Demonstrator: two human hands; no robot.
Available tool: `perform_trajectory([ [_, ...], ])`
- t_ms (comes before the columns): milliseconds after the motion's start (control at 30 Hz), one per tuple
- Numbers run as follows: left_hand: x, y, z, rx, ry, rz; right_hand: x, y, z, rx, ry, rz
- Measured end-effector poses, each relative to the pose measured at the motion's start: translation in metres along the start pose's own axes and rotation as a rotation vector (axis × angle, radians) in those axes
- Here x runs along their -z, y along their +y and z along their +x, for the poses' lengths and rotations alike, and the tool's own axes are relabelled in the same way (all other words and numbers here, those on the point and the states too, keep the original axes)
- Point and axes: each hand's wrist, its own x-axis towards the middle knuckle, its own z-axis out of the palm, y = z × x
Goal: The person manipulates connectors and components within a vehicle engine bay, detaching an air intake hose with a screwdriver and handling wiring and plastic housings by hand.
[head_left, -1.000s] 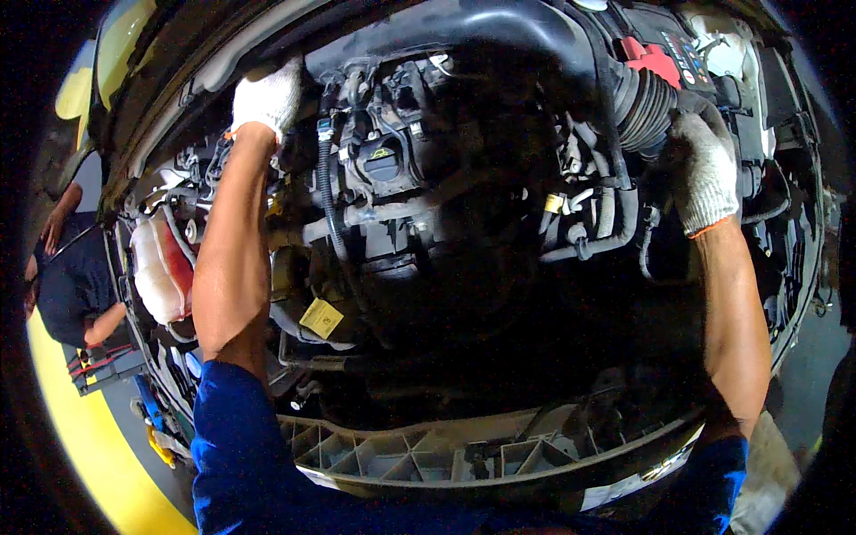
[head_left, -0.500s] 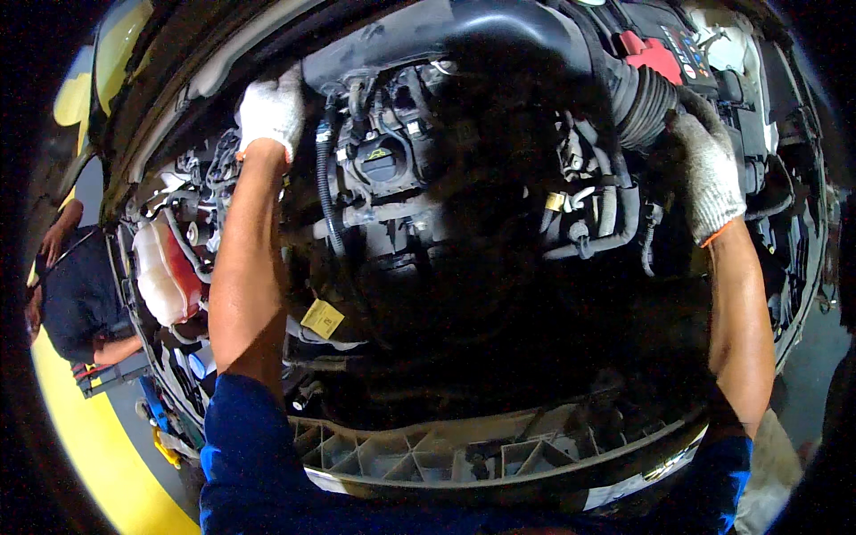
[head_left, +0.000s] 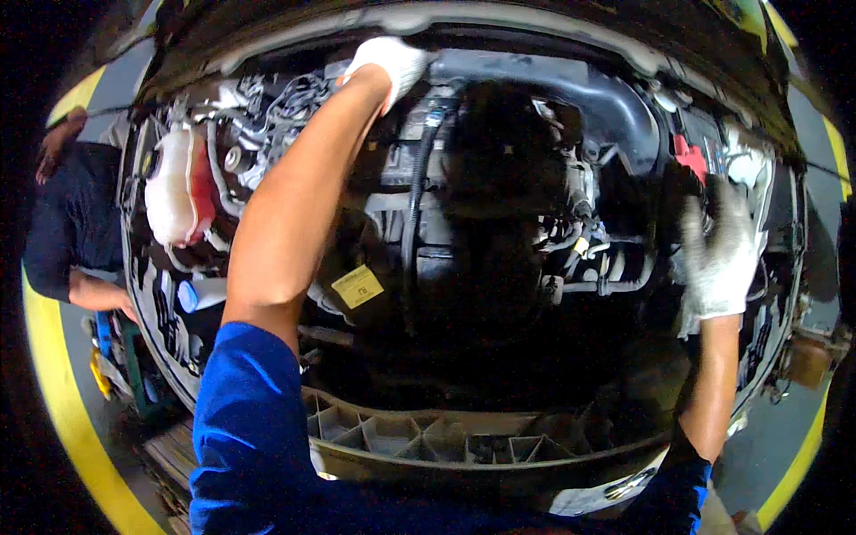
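Observation:
My left hand (head_left: 390, 68), in a white knitted glove, is at the far side of the engine bay, closed at the left end of a black plastic air duct (head_left: 535, 67). Its fingertips are hidden from view. My right hand (head_left: 720, 259), gloved likewise, hovers over the dark hose area beside the battery's red terminal cover (head_left: 689, 159). Thumb and fingers there are apart and stretched forward; whether they touch the hose is too dark to tell. Below my left forearm runs a ribbed black hose (head_left: 417, 169) across the engine.
A white tank with red fluid (head_left: 178, 189) stands at the left, near a blue cap (head_left: 188, 297). A yellow label (head_left: 357, 286) lies mid-bay. The ribbed front beam (head_left: 428, 437) crosses nearest me. Another person (head_left: 76, 218) stands beyond the left edge.
The view has shifted, so the bay sits differently. My left hand stays by the duct's left end. My right hand's fingers have loosened from the corrugated hose and spread.

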Motion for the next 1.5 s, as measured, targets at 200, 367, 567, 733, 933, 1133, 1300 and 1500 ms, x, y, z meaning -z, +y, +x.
perform_trajectory([
  [200, -0.037, -0.050, 0.049, -0.108, 0.100, -0.038, -0.062, -0.155, 0.094, 0.491, -0.149, 0.360],
  [367, -0.025, -0.055, 0.008, -0.377, 0.266, -0.185, -0.129, -0.204, 0.158, 0.346, -0.534, 0.110],
  [567, -0.037, -0.052, 0.019, -0.506, 0.243, 0.003, -0.195, -0.184, 0.209, 0.150, -1.001, 0.394],
  [733, -0.033, -0.079, 0.024, -0.539, 0.213, -0.120, -0.199, -0.197, 0.212, 0.235, -0.978, 0.322],
  [933, -0.032, -0.080, 0.034, -0.619, 0.253, -0.064, -0.167, -0.209, 0.194, 0.270, -0.844, 0.496],
  [1133, -0.038, -0.077, 0.040, -0.602, 0.263, -0.063, -0.179, -0.213, 0.196, 0.140, -0.945, 0.296],
  [1300, -0.030, -0.071, 0.031, -0.574, 0.232, -0.095, -0.173, -0.200, 0.196, 0.077, -0.997, 0.325],
  [1500, -0.037, -0.079, 0.030, -0.548, 0.229, -0.098, -0.200, -0.202, 0.189, 0.358, -0.701, 0.402],
])
